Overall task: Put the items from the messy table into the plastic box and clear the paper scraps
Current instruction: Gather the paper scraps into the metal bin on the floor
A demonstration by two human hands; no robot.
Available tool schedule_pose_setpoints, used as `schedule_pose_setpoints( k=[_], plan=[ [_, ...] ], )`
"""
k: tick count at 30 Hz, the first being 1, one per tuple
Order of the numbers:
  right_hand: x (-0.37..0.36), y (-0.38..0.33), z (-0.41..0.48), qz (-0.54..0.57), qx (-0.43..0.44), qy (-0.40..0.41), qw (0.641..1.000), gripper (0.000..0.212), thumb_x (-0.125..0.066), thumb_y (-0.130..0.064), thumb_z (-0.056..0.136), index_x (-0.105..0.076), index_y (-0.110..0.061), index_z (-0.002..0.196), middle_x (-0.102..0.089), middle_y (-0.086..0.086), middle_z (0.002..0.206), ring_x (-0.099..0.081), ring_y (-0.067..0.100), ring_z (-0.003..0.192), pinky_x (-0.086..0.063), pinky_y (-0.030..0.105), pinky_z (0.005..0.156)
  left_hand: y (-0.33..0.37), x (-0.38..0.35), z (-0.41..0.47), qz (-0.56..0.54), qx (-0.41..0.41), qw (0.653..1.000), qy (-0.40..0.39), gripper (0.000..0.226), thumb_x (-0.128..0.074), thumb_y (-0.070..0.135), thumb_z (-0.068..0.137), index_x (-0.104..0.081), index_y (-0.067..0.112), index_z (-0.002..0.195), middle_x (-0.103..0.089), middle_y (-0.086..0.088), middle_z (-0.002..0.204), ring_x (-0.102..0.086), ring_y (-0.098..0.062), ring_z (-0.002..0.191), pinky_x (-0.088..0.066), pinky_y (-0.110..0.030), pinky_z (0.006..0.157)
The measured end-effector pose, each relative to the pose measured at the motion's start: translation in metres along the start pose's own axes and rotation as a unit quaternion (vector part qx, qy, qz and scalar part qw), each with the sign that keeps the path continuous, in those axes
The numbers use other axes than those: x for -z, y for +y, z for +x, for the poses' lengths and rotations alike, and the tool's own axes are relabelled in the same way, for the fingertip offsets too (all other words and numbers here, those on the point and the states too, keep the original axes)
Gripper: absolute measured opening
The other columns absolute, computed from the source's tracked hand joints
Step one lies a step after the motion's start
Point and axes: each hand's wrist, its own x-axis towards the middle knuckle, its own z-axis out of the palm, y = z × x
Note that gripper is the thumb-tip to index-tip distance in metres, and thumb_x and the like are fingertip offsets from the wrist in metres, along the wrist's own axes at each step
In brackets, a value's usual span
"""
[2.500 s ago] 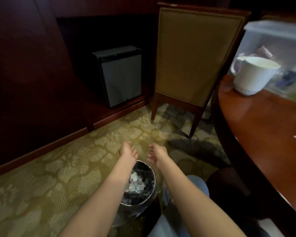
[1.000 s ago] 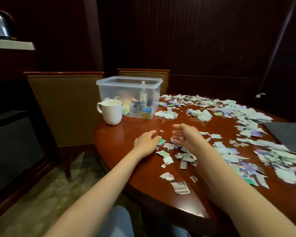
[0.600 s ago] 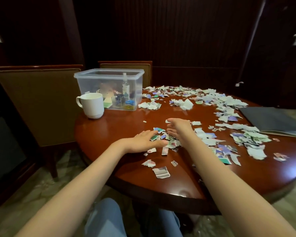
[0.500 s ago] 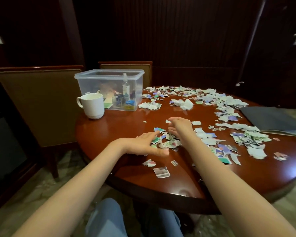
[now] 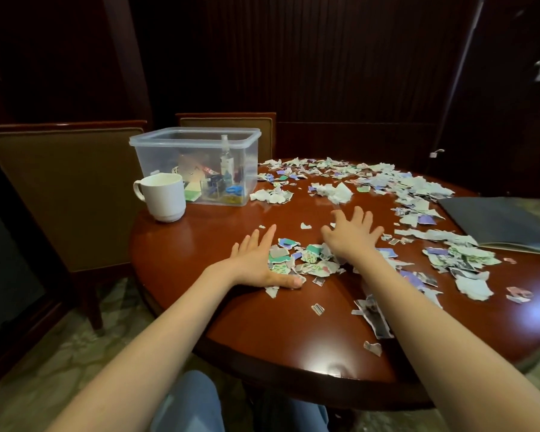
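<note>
A small heap of torn paper scraps (image 5: 303,260) lies on the round wooden table (image 5: 256,325) between my hands. My left hand (image 5: 258,263) lies flat on the table at the heap's left edge, fingers straight, thumb along its near side. My right hand (image 5: 353,233) hovers or rests with spread fingers over the heap's right side. Many more paper scraps (image 5: 396,194) cover the far and right parts of the table. The clear plastic box (image 5: 197,163) stands at the far left, open, with a spray bottle and several small items inside.
A white mug (image 5: 164,196) stands in front of the box near the table's left edge. A dark folder (image 5: 499,221) lies at the right. Two padded chairs (image 5: 63,194) stand behind the table on the left. My knees show under the near edge.
I turned from the waste bin on the floor back to the table. Both hands came down around a patch of scraps; since half a second ago the fingers have spread and flattened.
</note>
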Motion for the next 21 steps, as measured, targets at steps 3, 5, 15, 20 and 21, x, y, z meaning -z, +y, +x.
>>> schedule_pose_setpoints(
  k=[3, 5, 15, 20, 21],
  plan=[
    [-0.009, 0.007, 0.007, -0.009, -0.038, -0.078, 0.996, 0.063, -0.026, -0.059, 0.094, -0.013, -0.031, 0.150, 0.008, 0.014, 0.158, 0.014, 0.039, 0.144, 0.007, 0.064, 0.109, 0.002, 0.000, 0.013, -0.020, -0.007, 1.000, 0.021, 0.123, -0.062, 0.073, 0.065, 0.018, 0.031, 0.148, 0.013, -0.009, 0.158, 0.009, -0.029, 0.147, 0.001, -0.049, 0.117],
    [-0.015, 0.006, 0.009, -0.030, -0.010, -0.105, 0.994, 0.063, -0.023, -0.061, 0.093, -0.018, -0.032, 0.149, -0.002, 0.012, 0.159, 0.005, 0.038, 0.145, 0.006, 0.065, 0.109, 0.005, 0.002, 0.020, -0.024, -0.009, 0.999, 0.019, 0.123, -0.063, 0.072, 0.065, 0.019, 0.032, 0.148, 0.013, -0.010, 0.158, 0.009, -0.029, 0.146, 0.002, -0.050, 0.117],
    [-0.008, -0.004, -0.001, 0.034, 0.200, -0.173, 0.964, 0.053, -0.043, -0.038, 0.096, -0.031, -0.019, 0.145, -0.032, 0.006, 0.150, -0.031, 0.023, 0.136, -0.026, 0.039, 0.111, 0.011, 0.000, 0.044, -0.107, -0.095, 0.987, 0.069, 0.108, -0.072, 0.053, 0.070, -0.003, 0.030, 0.150, -0.028, -0.002, 0.152, -0.027, -0.024, 0.140, -0.020, -0.043, 0.116],
    [-0.022, -0.019, -0.007, 0.027, 0.182, -0.037, 0.982, 0.038, -0.037, -0.023, 0.099, -0.043, -0.013, 0.136, -0.044, 0.013, 0.131, -0.042, 0.030, 0.117, -0.035, 0.035, 0.094, 0.008, -0.004, 0.046, -0.103, -0.109, 0.981, 0.119, 0.076, -0.068, 0.047, 0.078, -0.032, 0.025, 0.142, -0.042, -0.002, 0.139, -0.037, -0.023, 0.129, -0.030, -0.044, 0.109],
    [-0.023, -0.019, -0.007, 0.044, 0.181, -0.029, 0.982, 0.036, -0.038, -0.020, 0.098, -0.046, -0.011, 0.132, -0.045, 0.014, 0.126, -0.045, 0.030, 0.112, -0.036, 0.033, 0.089, 0.008, -0.005, 0.046, -0.104, -0.114, 0.981, 0.121, 0.071, -0.066, 0.046, 0.080, -0.035, 0.025, 0.140, -0.045, -0.001, 0.136, -0.038, -0.023, 0.127, -0.032, -0.043, 0.107]
  ],
)
